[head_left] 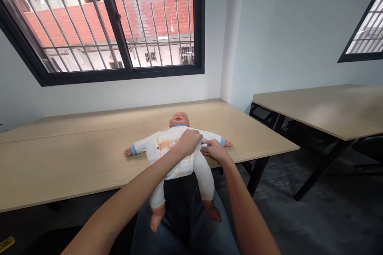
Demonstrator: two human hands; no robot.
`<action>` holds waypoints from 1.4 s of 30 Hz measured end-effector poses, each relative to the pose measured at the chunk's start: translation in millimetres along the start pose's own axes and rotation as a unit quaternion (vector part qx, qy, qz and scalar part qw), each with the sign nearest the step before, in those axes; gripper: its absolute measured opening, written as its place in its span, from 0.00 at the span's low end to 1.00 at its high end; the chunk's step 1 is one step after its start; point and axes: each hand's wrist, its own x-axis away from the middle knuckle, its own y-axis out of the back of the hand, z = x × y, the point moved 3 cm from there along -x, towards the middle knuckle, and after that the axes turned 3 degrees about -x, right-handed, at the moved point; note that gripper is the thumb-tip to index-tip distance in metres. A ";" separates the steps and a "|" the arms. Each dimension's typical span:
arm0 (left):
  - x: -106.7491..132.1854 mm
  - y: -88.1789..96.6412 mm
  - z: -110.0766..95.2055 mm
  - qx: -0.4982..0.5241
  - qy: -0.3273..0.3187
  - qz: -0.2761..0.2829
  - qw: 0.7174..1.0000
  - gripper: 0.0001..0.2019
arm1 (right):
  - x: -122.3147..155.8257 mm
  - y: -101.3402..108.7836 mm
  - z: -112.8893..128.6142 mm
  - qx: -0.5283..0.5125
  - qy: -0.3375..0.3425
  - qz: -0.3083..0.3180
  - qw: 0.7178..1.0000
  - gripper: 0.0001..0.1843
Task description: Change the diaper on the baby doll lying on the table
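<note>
A baby doll (178,118) lies on its back at the table's front edge, arms spread and legs hanging over. It wears white clothes with blue cuffs, and over the chest a white top (167,149) printed in yellow and orange with a small pink figure. Bent over the top's edge at the doll's side on the right, my left hand (191,140) has its fingers closed on the cloth. Close beside it, my right hand (214,150) pinches a small white strip, perhaps a tie or strap of the top. Its exact kind is hidden by the fingers.
The light wooden table (89,155) runs along the wall under a barred window (128,28). A second table (323,107) stands to the right, past a gap with dark floor (275,195). My legs (191,227) are below the doll's feet.
</note>
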 end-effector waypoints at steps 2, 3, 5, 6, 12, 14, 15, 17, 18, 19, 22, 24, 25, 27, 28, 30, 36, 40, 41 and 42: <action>-1.4 -2.7 1.2 0.013 0.004 0.025 1.000 0.09 | -0.2 0.7 -0.8 -0.011 -0.007 0.004 1.000 0.06; -1.0 -3.3 2.7 0.017 0.015 0.027 0.999 0.10 | -0.3 0.9 -0.9 -0.015 -0.011 0.005 1.000 0.06; 2.7 -3.3 5.1 0.025 0.034 0.030 0.999 0.13 | -0.6 1.4 -0.9 -0.020 -0.014 0.006 1.000 0.07; 5.7 -2.8 5.7 0.032 0.040 0.032 0.998 0.15 | -0.7 1.7 -1.0 -0.023 -0.016 0.006 1.000 0.07; 22.4 3.7 8.0 0.107 0.156 0.015 0.982 0.14 | -1.3 4.0 -2.5 -0.070 -0.030 0.011 0.997 0.12; 22.2 2.4 8.8 0.118 0.195 0.044 0.973 0.13 | -0.4 3.8 -0.8 -0.075 -0.036 0.013 0.996 0.13; 21.0 1.6 8.7 0.123 0.202 0.060 0.970 0.13 | 0.2 3.5 0.8 -0.077 -0.039 0.012 0.996 0.12; 18.0 0.4 8.3 0.129 0.203 0.084 0.967 0.13 | 1.4 2.4 5.3 -0.079 -0.042 0.010 0.996 0.12; 16.7 0.1 8.1 0.130 0.202 0.092 0.966 0.14 | 1.7 1.7 7.7 -0.077 -0.043 0.008 0.996 0.11; 15.8 0.0 7.9 0.130 0.201 0.097 0.966 0.14 | 1.7 1.0 10.1 -0.075 -0.044 0.006 0.996 0.11; 15.0 0.3 7.3 0.128 0.200 0.101 0.966 0.15 | -0.1 -1.0 15.0 -0.079 -0.054 -0.007 0.995 0.10; 15.4 -0.2 6.9 0.128 0.195 0.099 0.967 0.15 | -2.2 -2.8 16.5 -0.090 -0.060 -0.016 0.994 0.10; 15.6 -0.7 6.9 0.128 0.194 0.098 0.968 0.15 | -3.3 -4.3 17.3 -0.095 -0.060 -0.017 0.993 0.10; 15.7 -2.5 7.6 0.128 0.191 0.091 0.969 0.14 | -5.4 -8.7 19.6 -0.095 -0.051 -0.010 0.994 0.11; 15.7 -3.6 8.1 0.126 0.190 0.087 0.970 0.14 | -6.5 -11.4 21.1 -0.087 -0.043 -0.005 0.995 0.11; 15.3 -5.9 9.4 0.120 0.189 0.080 0.971 0.15 | -8.8 -16.4 24.7 -0.053 -0.024 -0.007 0.998 0.10; 13.9 -7.7 10.3 0.104 0.180 0.084 0.975 0.19 | -16.9 -24.7 38.5 0.052 0.022 -0.059 0.997 0.12; 15.1 -3.5 9.7 0.110 0.182 0.085 0.973 0.18 | -16.8 -30.5 44.8 0.136 0.022 -0.071 0.988 0.06; 15.6 -2.4 9.7 0.112 0.182 0.080 0.974 0.17 | -15.8 -32.2 45.9 0.153 0.026 -0.075 0.985 0.06; 16.3 -1.4 10.0 0.114 0.181 0.073 0.974 0.16 | -14.6 -34.0 46.9 0.162 0.034 -0.077 0.983 0.05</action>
